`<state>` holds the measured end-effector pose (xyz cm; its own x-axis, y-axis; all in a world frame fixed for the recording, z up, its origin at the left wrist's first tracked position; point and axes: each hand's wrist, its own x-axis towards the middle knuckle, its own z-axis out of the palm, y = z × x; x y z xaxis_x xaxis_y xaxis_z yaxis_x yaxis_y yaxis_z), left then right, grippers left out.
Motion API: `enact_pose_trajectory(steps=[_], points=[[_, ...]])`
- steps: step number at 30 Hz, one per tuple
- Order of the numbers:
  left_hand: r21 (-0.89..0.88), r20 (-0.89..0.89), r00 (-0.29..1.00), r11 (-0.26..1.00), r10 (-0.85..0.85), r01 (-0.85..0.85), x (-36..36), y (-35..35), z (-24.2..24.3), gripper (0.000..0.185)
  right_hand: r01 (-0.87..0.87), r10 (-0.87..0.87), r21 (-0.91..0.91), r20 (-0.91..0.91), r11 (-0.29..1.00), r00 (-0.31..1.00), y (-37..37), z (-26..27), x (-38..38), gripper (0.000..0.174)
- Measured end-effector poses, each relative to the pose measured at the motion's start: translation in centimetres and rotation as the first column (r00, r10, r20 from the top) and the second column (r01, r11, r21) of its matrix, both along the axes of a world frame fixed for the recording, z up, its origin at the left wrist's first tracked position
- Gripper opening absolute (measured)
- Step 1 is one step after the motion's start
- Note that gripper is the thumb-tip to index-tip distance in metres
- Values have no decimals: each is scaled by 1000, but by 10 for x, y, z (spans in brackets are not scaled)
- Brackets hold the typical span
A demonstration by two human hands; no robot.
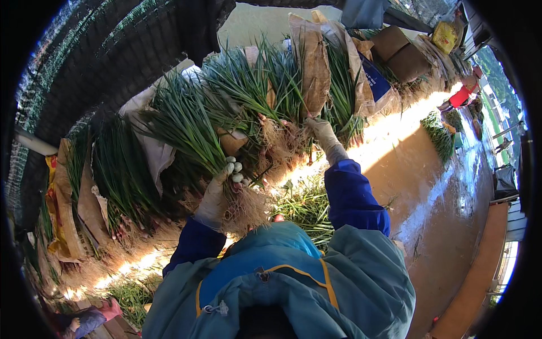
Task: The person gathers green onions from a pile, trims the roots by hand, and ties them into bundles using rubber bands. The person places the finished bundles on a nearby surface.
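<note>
My left hand (214,197), in a pale work glove with grey-green fingertips, is closed around a thick bunch of green onions (188,131). Its long leaves point up and left, and tangled roots (245,209) hang below the fist near my jacket. Further forward and to the right, my right hand (322,131), also gloved, reaches into the row. Its fingers close at the pinkish base of a green onion stalk (306,106); most of that grip is hidden. Between my hands lie more green onions (271,84) with their roots (275,140) towards me.
Brown paper sheets (312,63) stand between onion bundles along the row. Loose trimmed leaves (307,207) litter the ground before me. Dark netting (106,55) hangs at left. One person in red (461,95) is far right; another person's sleeve (89,322) shows lower left.
</note>
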<state>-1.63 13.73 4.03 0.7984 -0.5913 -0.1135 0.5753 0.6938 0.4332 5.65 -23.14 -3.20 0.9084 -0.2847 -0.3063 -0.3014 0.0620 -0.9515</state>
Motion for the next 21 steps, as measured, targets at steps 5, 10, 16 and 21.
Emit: enact_pose_trajectory(steps=[5,10,16,21], points=[[236,170,980,970,-107,65,19,-42,-5,10,-225,301,-784,-52,579,952,49,72,-63,41],[607,42,970,777,-238,164,20,-107,2,13,-88,526,-995,-49,50,849,102,72,-116,17],[228,132,985,971,-106,74,17,-124,-54,10,-425,431,-129,24,896,902,46,62,-121,43],[-42,197,876,889,-441,457,8,-104,-91,21,-497,476,304,146,812,867,62,29,-69,46]])
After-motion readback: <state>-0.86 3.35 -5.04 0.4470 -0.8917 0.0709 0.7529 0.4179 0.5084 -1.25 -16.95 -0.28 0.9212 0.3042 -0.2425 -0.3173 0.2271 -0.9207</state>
